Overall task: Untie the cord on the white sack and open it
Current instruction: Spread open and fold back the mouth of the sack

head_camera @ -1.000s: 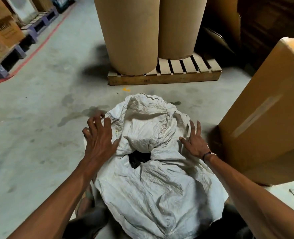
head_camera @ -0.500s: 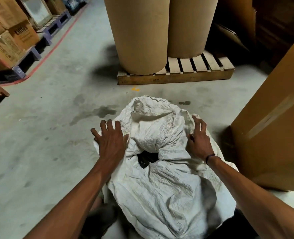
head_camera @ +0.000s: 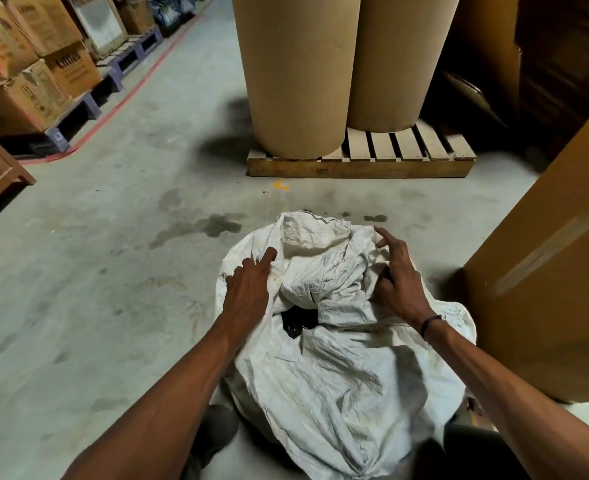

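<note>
The white sack stands crumpled on the concrete floor in front of me. Its top is bunched and folded over, with a dark gap showing between the folds. No cord can be made out. My left hand rests on the sack's upper left side, index finger stretched toward the bunched top. My right hand is on the upper right side, index finger raised, while the other fingers curl in and pinch a fold of the fabric.
Two tall cardboard rolls stand on a wooden pallet just beyond the sack. A large cardboard box is close on the right. Stacked boxes on blue pallets line the left behind a red floor line.
Both hands have moved inward and up toward the bunched top. The right hand has gone from lying flat to curling its fingers on a fold; the left has drawn its fingers together.
</note>
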`<control>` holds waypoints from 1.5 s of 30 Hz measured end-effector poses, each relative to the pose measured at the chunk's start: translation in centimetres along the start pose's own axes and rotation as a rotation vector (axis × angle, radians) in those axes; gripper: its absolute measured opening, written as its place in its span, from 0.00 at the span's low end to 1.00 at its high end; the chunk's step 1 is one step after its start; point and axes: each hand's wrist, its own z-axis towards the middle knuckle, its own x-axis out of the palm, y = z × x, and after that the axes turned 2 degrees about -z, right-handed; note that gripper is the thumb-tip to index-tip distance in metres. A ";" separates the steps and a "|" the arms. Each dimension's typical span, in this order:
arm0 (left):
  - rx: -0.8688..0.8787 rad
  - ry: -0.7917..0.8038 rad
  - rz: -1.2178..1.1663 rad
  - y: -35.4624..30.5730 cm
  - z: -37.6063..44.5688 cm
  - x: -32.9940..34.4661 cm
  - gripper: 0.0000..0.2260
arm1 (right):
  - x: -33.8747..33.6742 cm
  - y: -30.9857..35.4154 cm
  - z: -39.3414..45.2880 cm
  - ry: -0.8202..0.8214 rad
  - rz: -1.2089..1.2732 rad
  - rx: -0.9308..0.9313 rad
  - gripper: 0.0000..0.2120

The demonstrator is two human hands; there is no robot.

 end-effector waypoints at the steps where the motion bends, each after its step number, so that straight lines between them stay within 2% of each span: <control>1: -0.035 0.066 -0.049 -0.6 0.2 -0.4 0.21 | -0.1 0.3 -0.1 0.005 0.015 0.002 0.37; 2: -0.050 0.126 -0.064 -1.1 0.2 -0.6 0.20 | -0.2 0.5 -0.1 0.008 0.025 0.004 0.36; 5: -0.062 0.253 -0.009 -2.3 0.3 -0.5 0.33 | -0.3 1.3 -0.1 0.016 0.045 -0.002 0.34; 8: -0.062 0.238 0.101 -2.5 -0.1 0.4 0.41 | -0.3 1.8 0.1 0.021 0.057 -0.004 0.34; 10: -0.052 0.219 0.087 -2.4 -0.3 0.2 0.42 | -0.4 2.0 0.2 0.023 0.069 -0.009 0.33; 13: -0.004 0.233 -0.091 -2.3 0.5 -0.7 0.41 | -0.7 2.5 0.1 0.024 0.073 -0.011 0.31; 17: -0.005 0.207 -0.510 -1.8 2.3 -3.3 0.34 | -1.2 1.6 0.8 0.026 0.183 0.085 0.34; 19: -0.118 0.228 -0.720 -1.3 2.7 -4.5 0.34 | -1.6 0.9 1.4 0.023 0.265 0.126 0.39; 21: -0.309 0.257 -0.890 -0.7 3.3 -5.3 0.32 | -2.1 0.5 2.0 -0.015 0.341 0.177 0.43; 24: -0.573 0.210 -0.931 0.2 3.6 -5.8 0.24 | -3.2 -0.1 2.4 -0.073 0.537 0.433 0.38; 26: -0.698 0.211 -1.002 1.1 3.6 -6.1 0.24 | -3.7 -1.1 2.2 -0.090 0.607 0.600 0.28; 28: -0.706 0.232 -0.976 2.3 3.6 -6.6 0.28 | -4.3 -2.0 2.1 -0.156 0.692 0.765 0.18; 29: -0.676 0.254 -0.931 2.7 3.6 -7.0 0.27 | -4.5 -2.6 2.0 -0.194 0.715 0.829 0.18; 32: -0.679 0.208 -0.917 3.3 3.2 -8.2 0.18 | -5.4 -4.0 2.0 -0.245 0.676 0.891 0.27; 35: -0.723 0.107 -1.009 3.6 2.9 -8.2 0.17 | -5.8 -3.1 1.2 -0.122 0.509 0.759 0.27; 37: -0.570 0.062 -0.841 3.4 2.4 -8.0 0.20 | -5.3 -2.3 0.6 -0.034 0.403 0.652 0.28; 41: -0.149 -0.082 -0.228 2.1 0.9 -7.8 0.21 | -3.9 -1.5 -0.4 -0.007 0.098 0.465 0.26; 43: -0.071 -0.105 -0.032 1.0 0.3 -7.2 0.29 | -3.1 -1.0 -1.1 -0.013 0.054 0.386 0.22; 45: -0.062 -0.123 0.122 -0.1 0.1 -6.8 0.36 | -2.7 0.3 -1.6 -0.018 0.047 0.327 0.24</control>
